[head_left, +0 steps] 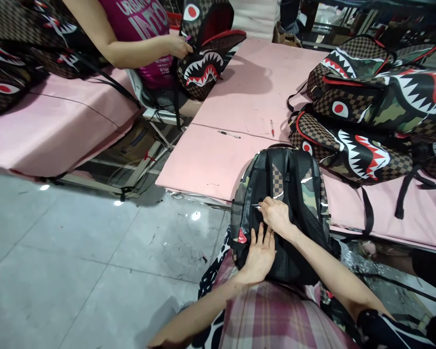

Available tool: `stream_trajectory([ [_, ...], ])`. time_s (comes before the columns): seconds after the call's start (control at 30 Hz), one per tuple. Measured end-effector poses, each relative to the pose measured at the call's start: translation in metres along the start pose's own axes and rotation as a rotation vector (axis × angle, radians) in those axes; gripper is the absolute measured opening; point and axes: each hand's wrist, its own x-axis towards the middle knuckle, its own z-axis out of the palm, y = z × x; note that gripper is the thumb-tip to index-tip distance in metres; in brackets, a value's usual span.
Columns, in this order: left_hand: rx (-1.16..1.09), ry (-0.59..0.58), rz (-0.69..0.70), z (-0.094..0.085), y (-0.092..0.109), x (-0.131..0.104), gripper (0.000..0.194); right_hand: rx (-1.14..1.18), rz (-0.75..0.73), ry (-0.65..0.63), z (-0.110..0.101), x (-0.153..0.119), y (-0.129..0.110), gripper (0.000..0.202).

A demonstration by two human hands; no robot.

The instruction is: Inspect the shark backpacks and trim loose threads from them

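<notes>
A backpack [245, 213] with black padded back, camouflage sides and checkered patches stands upright on my lap against the table edge, its straps facing me. My left hand [258, 256] lies flat on the lower back panel, fingers stretched out and apart. Just above it, my right hand [275, 214] is closed on a small silver pointed tool [256, 206] that looks like thread snips. Its tip points left, close to the black panel; whether it touches cannot be seen. Most of the tool is hidden in my fingers.
Several shark-mouth backpacks [363, 150] are piled on the pink table [203, 165] to the right. Two pens, one black [228, 134] and one red [272, 128], lie beyond my backpack. Across the table, a seated person's hand [179, 46] holds another backpack [203, 72].
</notes>
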Motion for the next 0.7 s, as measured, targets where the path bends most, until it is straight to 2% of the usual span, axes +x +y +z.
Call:
stream_trajectory([
  [0.2, 0.017, 0.002, 0.004, 0.001, -0.001, 0.001, 0.049, -0.021, -0.018, -0.023, -0.002, 0.0, 0.0, 0.024],
  [0.43, 0.052, 0.029, 0.015, 0.005, -0.001, 0.001, 0.048, -0.019, -0.012, -0.118, -0.004, 0.008, -0.004, 0.026],
  [0.7, 0.074, 0.054, 0.017, 0.004, -0.001, -0.001, 0.046, 0.178, 0.161, -0.153, -0.016, 0.009, 0.006, 0.028],
])
